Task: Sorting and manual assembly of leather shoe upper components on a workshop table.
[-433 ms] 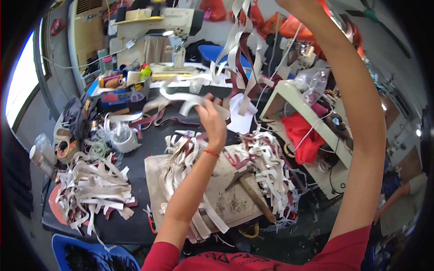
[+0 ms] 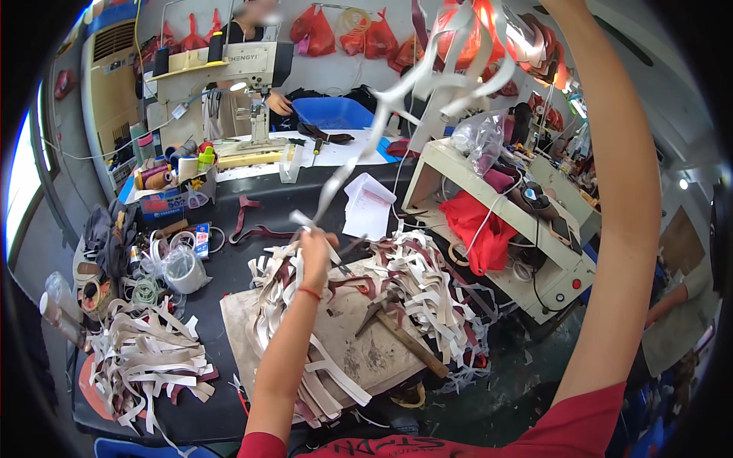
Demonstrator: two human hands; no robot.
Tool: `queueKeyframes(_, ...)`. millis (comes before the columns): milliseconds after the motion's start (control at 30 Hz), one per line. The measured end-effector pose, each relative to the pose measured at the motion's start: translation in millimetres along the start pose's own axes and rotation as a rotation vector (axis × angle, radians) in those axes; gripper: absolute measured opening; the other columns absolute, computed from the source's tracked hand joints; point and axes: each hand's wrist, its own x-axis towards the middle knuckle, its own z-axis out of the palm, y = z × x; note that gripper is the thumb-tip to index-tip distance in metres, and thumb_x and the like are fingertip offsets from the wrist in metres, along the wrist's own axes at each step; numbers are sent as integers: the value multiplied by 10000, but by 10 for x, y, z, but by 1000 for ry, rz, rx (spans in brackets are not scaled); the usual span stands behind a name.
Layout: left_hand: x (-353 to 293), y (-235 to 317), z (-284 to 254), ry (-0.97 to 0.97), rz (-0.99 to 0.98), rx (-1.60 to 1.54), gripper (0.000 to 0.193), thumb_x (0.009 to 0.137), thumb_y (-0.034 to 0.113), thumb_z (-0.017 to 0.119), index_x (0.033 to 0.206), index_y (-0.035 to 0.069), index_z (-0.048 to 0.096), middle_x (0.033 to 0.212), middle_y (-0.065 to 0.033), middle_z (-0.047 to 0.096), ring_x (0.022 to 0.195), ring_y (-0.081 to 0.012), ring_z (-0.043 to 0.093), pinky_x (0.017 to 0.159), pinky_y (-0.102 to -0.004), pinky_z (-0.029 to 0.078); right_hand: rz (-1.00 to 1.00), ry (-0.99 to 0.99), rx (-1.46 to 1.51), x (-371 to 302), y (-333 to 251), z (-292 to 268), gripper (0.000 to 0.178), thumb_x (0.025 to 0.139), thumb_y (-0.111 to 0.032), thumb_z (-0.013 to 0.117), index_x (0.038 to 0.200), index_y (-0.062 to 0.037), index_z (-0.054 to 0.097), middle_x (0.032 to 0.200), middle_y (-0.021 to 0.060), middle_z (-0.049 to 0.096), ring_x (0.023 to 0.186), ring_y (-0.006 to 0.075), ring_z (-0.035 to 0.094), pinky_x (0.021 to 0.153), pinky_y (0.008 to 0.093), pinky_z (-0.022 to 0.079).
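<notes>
My left hand [image 2: 313, 256] is low over the left strip pile [image 2: 276, 301] on the worn board [image 2: 347, 336]. Its fingers are closed around the end of a long white strip [image 2: 347, 172], which runs slanting up to a hanging bunch of white and maroon strips [image 2: 458, 46]. My right arm is stretched high, and its hand lies past the upper edge, so its fingers are hidden. A second pile of white and maroon strips [image 2: 431, 290] covers the board's right side. Between the piles rests a hammer [image 2: 408, 340] with a wooden handle.
Another strip heap [image 2: 145, 362] lies at the table's left. Behind it are tape rolls and a bagged white roll [image 2: 183, 269]. A sewing machine [image 2: 221, 72] stands at the back, with another person's hand [image 2: 279, 103] beside it. A cream shelf unit [image 2: 489, 206] stands at right.
My left hand has come down and left, toward the strip pile, with the white strip drawn out long. My right arm stays raised. The view has shifted, bringing another person into sight.
</notes>
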Motion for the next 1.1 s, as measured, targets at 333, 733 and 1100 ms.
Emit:
queueKeyframes(333,1073,165,-936,193,-309,-709,141,806,14,450,903,-53,527,792,-165,577,608,-246,592,510,-335,540,-38,-70,-119,-400,715,2,181,800,-105,518,955,-76,608,907,96,645,922,254,600,859,487,332)
queueKeyframes(733,971,1019,-2229,-281,-166,-159,182,825,160,451,678,57,476,661,-82,549,554,-185,586,501,-298,533,-66,-674,-176,-764,1449,-487,82,786,-114,559,762,-112,637,759,125,655,819,295,635,826,511,348)
queueKeyframes(1100,-75,1681,-364,-257,-15,-614,86,882,136,562,872,78,499,646,16,457,526,-83,429,466,-237,376,-138,-643,-67,-836,1084,-628,346,620,-129,741,938,-114,605,923,83,644,941,247,587,846,449,339)
